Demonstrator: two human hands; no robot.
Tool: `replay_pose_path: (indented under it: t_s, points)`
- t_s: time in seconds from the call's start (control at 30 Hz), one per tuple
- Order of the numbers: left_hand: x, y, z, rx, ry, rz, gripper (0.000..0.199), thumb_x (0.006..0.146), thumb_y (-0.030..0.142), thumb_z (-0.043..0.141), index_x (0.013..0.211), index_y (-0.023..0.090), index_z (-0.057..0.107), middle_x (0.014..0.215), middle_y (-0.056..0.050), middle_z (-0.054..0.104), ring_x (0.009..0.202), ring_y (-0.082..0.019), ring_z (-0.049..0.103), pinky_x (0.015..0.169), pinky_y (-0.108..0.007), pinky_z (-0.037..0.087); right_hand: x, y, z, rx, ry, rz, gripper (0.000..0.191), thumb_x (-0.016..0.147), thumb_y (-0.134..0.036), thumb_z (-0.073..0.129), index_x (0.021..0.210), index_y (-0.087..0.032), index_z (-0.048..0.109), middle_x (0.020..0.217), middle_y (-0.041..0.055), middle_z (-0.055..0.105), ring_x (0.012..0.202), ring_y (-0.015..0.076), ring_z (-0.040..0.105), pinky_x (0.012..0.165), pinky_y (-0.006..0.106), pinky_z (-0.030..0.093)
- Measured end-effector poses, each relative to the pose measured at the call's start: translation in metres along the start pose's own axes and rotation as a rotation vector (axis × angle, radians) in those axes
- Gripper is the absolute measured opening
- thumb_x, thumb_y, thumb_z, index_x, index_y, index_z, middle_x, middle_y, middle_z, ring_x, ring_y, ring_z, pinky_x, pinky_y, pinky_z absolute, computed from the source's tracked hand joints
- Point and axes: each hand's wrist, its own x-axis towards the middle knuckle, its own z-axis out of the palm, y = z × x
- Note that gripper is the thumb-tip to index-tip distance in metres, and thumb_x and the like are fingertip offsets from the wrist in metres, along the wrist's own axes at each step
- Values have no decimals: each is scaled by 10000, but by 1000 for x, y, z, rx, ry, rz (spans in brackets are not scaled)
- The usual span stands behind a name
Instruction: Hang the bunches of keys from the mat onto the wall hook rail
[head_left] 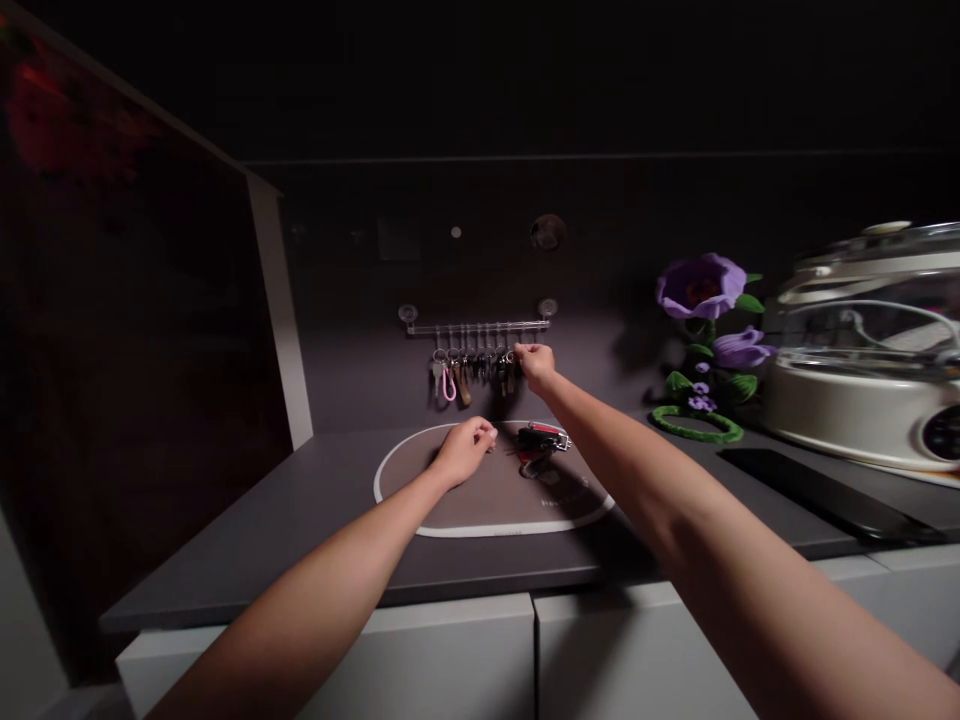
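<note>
Reaching right hand (535, 364): up at the wall, about 1 o'clock from the middle of the mat (465, 508). Its fingers look pinched nearly together by the last hooks, but honestly can't tell if they've got a key, a hook or nothing.
Left hand (469, 447): low over the mat around 10 to 11 o'clock, fingers loosely curled in toward the thumb. Whether something small is tucked in there, can't tell.
Hanging keys (510, 370): strung along a clear rail (480, 327) at 12 o'clock, with a pink loop (448, 385) and a brown tag (463, 390) toward the row's 9 o'clock end.
How they'd handle: my guess is light, stiff and a bit slick, nothing fragile, though neighbours could swing and snag. Ring at the top is probably the best pinch spot. Pink loop looks soft and bendy.
Key pile (546, 440): on the mat at 2 o'clock, dark bits with red and shiny metal. Likely the heavier, more tangly handful; the red part looks easiest to grab.
Other tabletop (225, 560) stuff: purple flower (703, 285) at 2 o'clock, black slab (817, 490) at 3, pale appliance (847, 410) between them, further out.
Writing: pale lettering on the mat near 4 o'clock, too dim to read. Tiny mark on its white rim at 6 o'clock, also unreadable. No brand legible anywhere.
</note>
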Motion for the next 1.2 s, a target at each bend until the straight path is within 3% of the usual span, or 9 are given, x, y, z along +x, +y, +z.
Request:
replay_pose_path:
  t_s: [0.3, 0.5, 0.73, 1.0, 1.2]
  points:
    - [0, -1, -1, 4, 2, -6, 207, 793, 335, 435, 808, 158, 542, 752, -53, 656, 705, -136, 601, 680, -253, 454, -10, 3, -9, 262, -130, 90, 337, 605, -446, 652, 612, -142, 507, 468, -54, 443, 450, 46, 355, 465, 187, 305]
    - [1, -3, 0, -1, -2, -6, 206, 797, 329, 433, 806, 152, 537, 762, -65, 658, 702, -138, 599, 672, -257, 455, -14, 1, -15, 340, -178, 112, 230, 637, -321, 660, 664, -131, 533, 539, -42, 493, 483, 37, 386, 476, 167, 297]
    - [0, -4, 0, -15, 2, -18, 185, 792, 306, 435, 814, 153, 538, 756, -57, 659, 698, -134, 601, 673, -254, 459, -19, 1, -23, 316, -228, 171, 128, 705, -208, 590, 809, -133, 590, 741, 19, 625, 605, 61, 517, 579, 181, 385]
    - [-1, -5, 2, 12, 1, -3, 142, 780, 248, 448, 822, 153, 544, 742, -46, 643, 720, -132, 597, 708, -253, 450, -33, -4, -38, 242, -262, 208, 252, 753, -111, 527, 1000, -131, 574, 1017, 90, 630, 706, 79, 575, 700, 226, 456]
    - [-2, 3, 0, 76, -14, -12, 194, 756, 252, 501, 904, 140, 559, 768, -31, 622, 706, -123, 569, 691, -249, 451, -52, -7, -59, 236, -306, 219, 243, 745, -113, 556, 986, -135, 582, 1044, 99, 621, 724, 89, 580, 726, 245, 468]
